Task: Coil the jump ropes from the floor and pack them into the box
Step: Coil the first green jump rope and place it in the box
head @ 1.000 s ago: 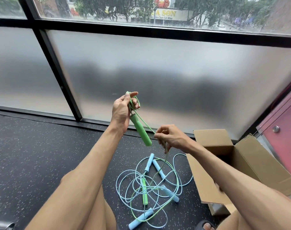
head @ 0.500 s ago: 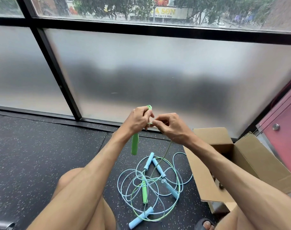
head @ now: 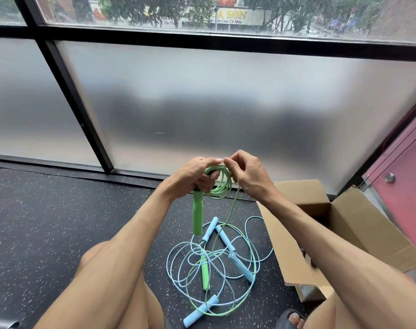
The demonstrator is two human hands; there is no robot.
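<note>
The left hand (head: 197,178) grips the handle (head: 197,217) and gathered loops of the light, springy green rope (head: 228,185), the right hand (head: 247,178) pinching its cord, and those loops look the safest hold.

More coils of green rope (head: 228,184) in the left hand (head: 195,176) than before.

The green jump rope (head: 198,214) hangs partly coiled above the floor (head: 60,222), one handle pointing down, its cord trailing into the tangled blue jump ropes (head: 242,267) beside the open cardboard box (head: 363,224).
</note>
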